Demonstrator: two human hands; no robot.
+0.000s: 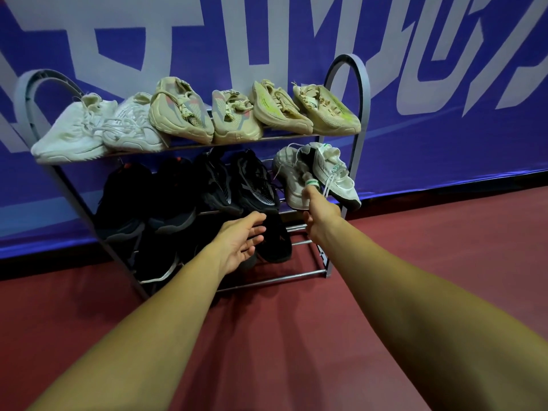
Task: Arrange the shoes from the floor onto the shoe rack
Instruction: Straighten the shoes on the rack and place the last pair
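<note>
A grey metal shoe rack (357,114) stands against the wall. Its top shelf carries several pale shoes: white ones (74,134) at the left, beige ones (181,114) in the middle, yellowish ones (326,111) at the right. Several black shoes (255,182) fill the middle shelf, and at its right end sits a white pair (332,173). My right hand (318,215) grips the heel tab of the white pair's left shoe. My left hand (243,241) hovers open, palm up, in front of black shoes (275,241) on the lowest shelf.
The floor (415,247) is dark red, with no shoes lying on it in view. Behind the rack hangs a blue banner with large white letters (207,40). The lowest shelf's right part shows bare bars (296,278).
</note>
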